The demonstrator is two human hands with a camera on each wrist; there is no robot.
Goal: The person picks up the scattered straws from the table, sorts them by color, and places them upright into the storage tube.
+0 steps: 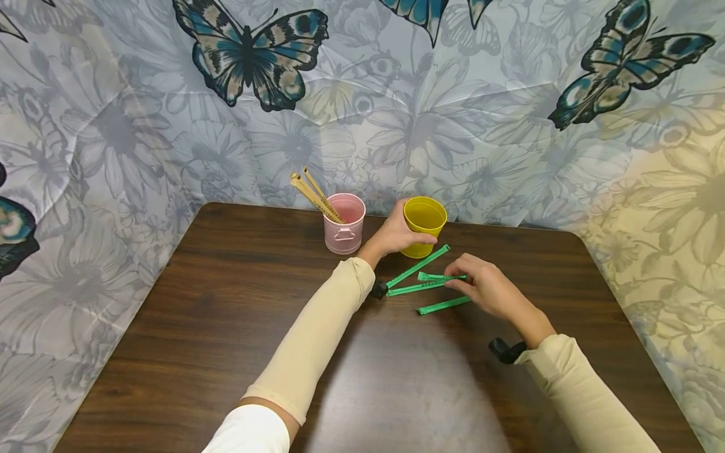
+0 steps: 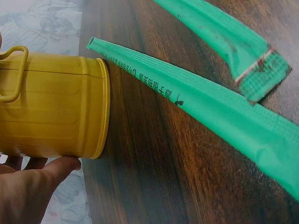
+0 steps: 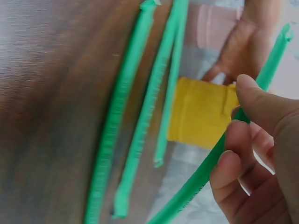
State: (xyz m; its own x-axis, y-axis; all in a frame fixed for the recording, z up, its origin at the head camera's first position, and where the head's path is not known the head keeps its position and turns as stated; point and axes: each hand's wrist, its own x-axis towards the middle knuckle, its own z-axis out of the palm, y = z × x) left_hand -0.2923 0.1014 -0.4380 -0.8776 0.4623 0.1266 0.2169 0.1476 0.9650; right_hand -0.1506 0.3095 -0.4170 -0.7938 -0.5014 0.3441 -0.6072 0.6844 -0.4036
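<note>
My left hand [image 1: 394,233] grips a small yellow bucket [image 1: 425,217], which stands upright on the table; its fingers curl behind the bucket and the thumb lies along the near side. In the left wrist view the bucket [image 2: 51,112] shows its wire handle. A slim green stick packet [image 3: 187,191] is pinched between the thumb and fingers of my right hand [image 1: 486,286], lifted above the table. Below it lie three more green stick packets [image 1: 444,306], printed with dark characters, in front of the yellow bucket.
Left of the yellow bucket stands a pink bucket [image 1: 344,244] with several tan stick packets [image 1: 317,200] leaning out of it. The dark wooden table [image 1: 226,302] ends at a butterfly-patterned cloth [image 1: 362,126] behind.
</note>
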